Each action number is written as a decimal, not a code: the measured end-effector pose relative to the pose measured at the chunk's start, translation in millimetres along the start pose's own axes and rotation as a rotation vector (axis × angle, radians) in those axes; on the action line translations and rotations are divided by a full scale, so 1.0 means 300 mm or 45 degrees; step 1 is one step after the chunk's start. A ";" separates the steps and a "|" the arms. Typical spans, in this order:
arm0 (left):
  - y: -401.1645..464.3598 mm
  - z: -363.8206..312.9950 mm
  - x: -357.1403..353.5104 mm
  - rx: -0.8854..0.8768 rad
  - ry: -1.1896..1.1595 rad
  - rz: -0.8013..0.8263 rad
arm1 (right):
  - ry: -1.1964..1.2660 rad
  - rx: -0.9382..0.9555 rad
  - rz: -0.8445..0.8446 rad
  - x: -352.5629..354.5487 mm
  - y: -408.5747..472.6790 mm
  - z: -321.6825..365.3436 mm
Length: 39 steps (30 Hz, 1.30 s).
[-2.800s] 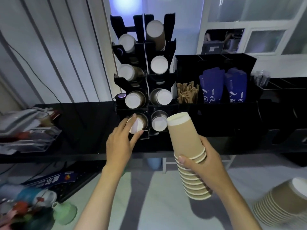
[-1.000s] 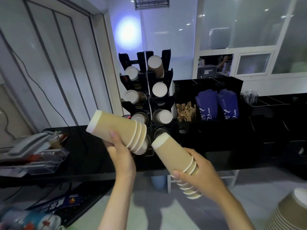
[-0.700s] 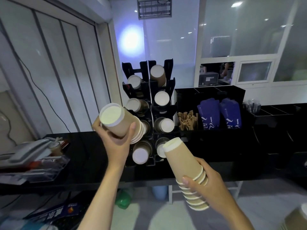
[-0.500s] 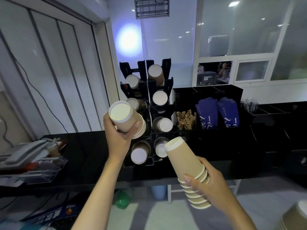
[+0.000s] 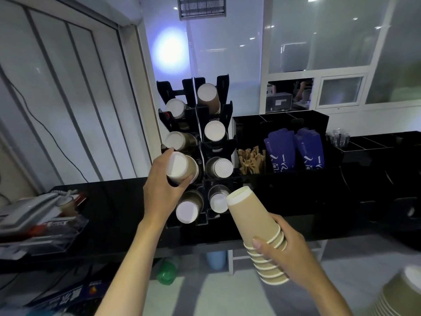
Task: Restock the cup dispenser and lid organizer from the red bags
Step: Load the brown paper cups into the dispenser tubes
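Black surface carries the cup dispenser near its rear edge. Left hand grips a short cup stack at a left-column slot. Right hand grasps a longer cup stack.

Black counter runs left to right. On its left end: grey phone atop a clear tray. Wooden stirrers upright in a black compartment; blue sleeves just beside them, to the right. Under the counter: green bottle, pale blue bin. Vent overhead.
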<state>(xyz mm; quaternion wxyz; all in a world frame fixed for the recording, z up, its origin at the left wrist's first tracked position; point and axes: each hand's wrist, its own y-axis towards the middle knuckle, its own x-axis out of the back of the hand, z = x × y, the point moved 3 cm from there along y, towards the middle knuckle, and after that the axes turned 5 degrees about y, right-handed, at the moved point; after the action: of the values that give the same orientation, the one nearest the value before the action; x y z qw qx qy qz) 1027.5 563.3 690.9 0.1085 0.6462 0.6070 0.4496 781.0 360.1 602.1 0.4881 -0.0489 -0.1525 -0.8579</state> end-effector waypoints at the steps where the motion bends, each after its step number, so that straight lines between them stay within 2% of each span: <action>1: -0.001 -0.001 -0.001 -0.027 0.037 -0.003 | 0.002 -0.004 0.000 -0.001 0.001 -0.005; 5: -0.001 0.037 -0.032 -0.140 0.227 0.043 | 0.010 -0.019 0.017 -0.009 0.006 -0.019; 10: 0.003 0.083 -0.084 -0.122 0.245 0.162 | 0.011 -0.027 0.030 -0.015 0.012 -0.032; 22: 0.022 0.059 -0.106 -0.193 0.548 0.337 | 0.149 -0.087 0.038 -0.050 0.024 -0.055; 25: -0.014 0.033 -0.084 -0.315 0.693 0.234 | 0.242 -0.111 0.001 -0.054 0.020 -0.031; 27: -0.080 -0.032 -0.062 -0.340 0.466 0.056 | 0.321 -0.125 -0.045 -0.060 0.021 -0.012; 29: -0.189 -0.115 -0.064 -0.096 -0.082 0.057 | 0.413 -0.142 -0.114 -0.076 0.024 0.005; 31: -0.307 -0.215 -0.098 0.274 -0.620 0.334 | 0.514 -0.113 -0.087 -0.107 0.014 0.029; 33: -0.409 -0.294 -0.128 0.582 -0.921 0.546 | 0.500 -0.029 0.134 -0.143 -0.013 0.071; 35: -0.460 -0.323 -0.138 0.735 -1.144 0.466 | 0.414 0.050 0.304 -0.160 -0.034 0.093; 39: -0.471 -0.330 -0.123 0.742 -1.378 0.194 | 0.382 0.109 0.267 -0.139 -0.027 0.095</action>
<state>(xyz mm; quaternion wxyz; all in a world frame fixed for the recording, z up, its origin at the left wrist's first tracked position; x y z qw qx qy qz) 865.0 524.4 633.9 0.1876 0.8273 0.5159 -0.1196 793.8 407.1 617.8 0.5938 0.0847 -0.1084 -0.7927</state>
